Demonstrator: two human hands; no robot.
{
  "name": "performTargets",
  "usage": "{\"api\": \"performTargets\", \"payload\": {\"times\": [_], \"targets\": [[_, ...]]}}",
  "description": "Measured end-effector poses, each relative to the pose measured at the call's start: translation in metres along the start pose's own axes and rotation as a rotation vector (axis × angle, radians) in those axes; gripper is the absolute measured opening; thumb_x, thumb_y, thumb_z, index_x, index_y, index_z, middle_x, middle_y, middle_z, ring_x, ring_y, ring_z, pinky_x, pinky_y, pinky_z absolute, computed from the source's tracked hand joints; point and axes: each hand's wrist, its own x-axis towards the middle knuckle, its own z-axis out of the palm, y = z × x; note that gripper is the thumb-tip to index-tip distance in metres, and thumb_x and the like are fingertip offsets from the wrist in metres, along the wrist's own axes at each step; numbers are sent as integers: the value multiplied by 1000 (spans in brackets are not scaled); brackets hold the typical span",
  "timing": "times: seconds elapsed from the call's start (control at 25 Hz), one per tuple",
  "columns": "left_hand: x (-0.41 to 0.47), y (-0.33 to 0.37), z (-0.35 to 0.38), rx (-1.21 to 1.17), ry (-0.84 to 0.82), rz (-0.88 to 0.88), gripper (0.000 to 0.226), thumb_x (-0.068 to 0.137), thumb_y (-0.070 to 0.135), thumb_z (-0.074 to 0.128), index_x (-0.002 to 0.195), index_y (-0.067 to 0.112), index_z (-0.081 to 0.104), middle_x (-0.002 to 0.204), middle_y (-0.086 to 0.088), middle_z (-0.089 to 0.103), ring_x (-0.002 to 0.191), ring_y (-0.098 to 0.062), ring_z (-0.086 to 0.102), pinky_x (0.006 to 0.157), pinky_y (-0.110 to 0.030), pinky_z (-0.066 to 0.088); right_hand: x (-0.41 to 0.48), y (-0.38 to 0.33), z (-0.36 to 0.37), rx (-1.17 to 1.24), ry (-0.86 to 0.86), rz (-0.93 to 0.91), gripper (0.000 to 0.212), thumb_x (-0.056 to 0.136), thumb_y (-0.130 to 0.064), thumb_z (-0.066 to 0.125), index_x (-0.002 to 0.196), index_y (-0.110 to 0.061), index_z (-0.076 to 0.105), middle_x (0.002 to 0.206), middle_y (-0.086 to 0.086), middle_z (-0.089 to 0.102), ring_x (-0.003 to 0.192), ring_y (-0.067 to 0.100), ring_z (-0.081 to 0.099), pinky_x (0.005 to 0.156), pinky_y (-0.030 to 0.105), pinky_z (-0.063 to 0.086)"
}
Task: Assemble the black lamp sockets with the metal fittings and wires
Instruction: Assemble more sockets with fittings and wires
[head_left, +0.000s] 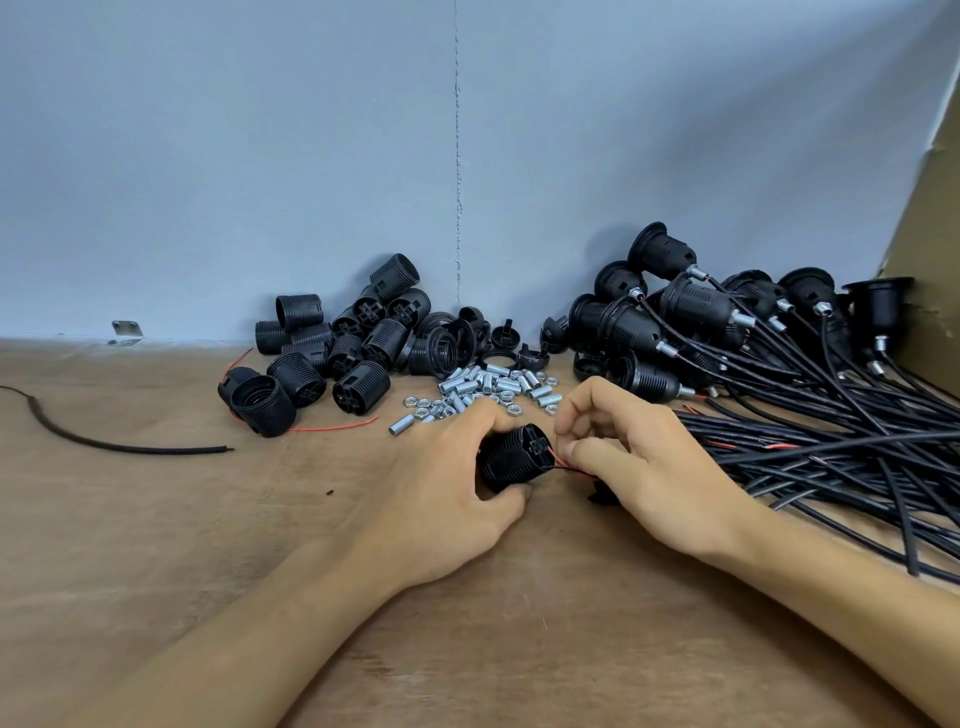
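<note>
Head view, near: brown wooden surface (156, 519) carries everything.
Left hand (447, 499): fingers curled round ribbed black plastic lamp socket (506, 460), lying sideways.
Right hand (649, 467): pinches thin red wire (561, 464) at socket's terminal end.
Silver threaded metal fittings (488, 389): loose pile just behind hands.
Far: bare black sockets (337, 343) heaped left; cabled sockets (701, 306) right.
</note>
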Motion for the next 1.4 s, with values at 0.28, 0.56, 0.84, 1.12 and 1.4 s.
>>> {"api": "performTargets", "payload": {"times": [0.28, 0.56, 0.84, 1.12, 1.4], "targets": [[1, 1, 0, 9, 20, 24, 32, 69, 47, 67, 97, 47, 50, 94, 27, 64, 93, 7, 59, 80, -9, 43, 6, 4, -12, -230, -122, -12, 12, 89, -24, 69, 77, -24, 68, 74, -7, 66, 68, 7, 58, 68, 22, 45], [1, 0, -2, -32, 45, 76, 37, 74, 23, 76, 102, 36, 55, 103, 22, 64, 92, 1, 59, 81, -15, 43, 8, 5, -10, -122, -228, 96, 18, 94, -26, 65, 78, -19, 69, 76, -1, 71, 74, 19, 62, 78, 35, 48], [2, 0, -6, -79, 27, 87, 41, 77, 7, 74, 105, 35, 61, 110, 20, 66, 99, -2, 62, 89, -21, 45, 7, 0, -9, 19, -241, 172, 30, 88, -36, 63, 71, -10, 61, 66, 0, 51, 63, 11, 43, 60, 17, 34], [1, 2, -5, -83, 56, 104, 42, 76, 7, 76, 108, 32, 66, 109, 19, 69, 105, -2, 63, 94, -28, 49, 8, -6, -6, 87, -190, 255, 36, 84, -29, 67, 52, -22, 51, 64, 3, 44, 68, 18, 40, 75, 36, 33], [2, 1, -4, -67, 64, 123, 43, 75, 15, 73, 108, 38, 60, 113, 21, 65, 103, -1, 62, 91, -24, 47, 8, -3, -4, 105, -164, 249, 34, 82, -31, 67, 54, -21, 50, 64, 5, 43, 68, 19, 39, 73, 36, 33]]}}
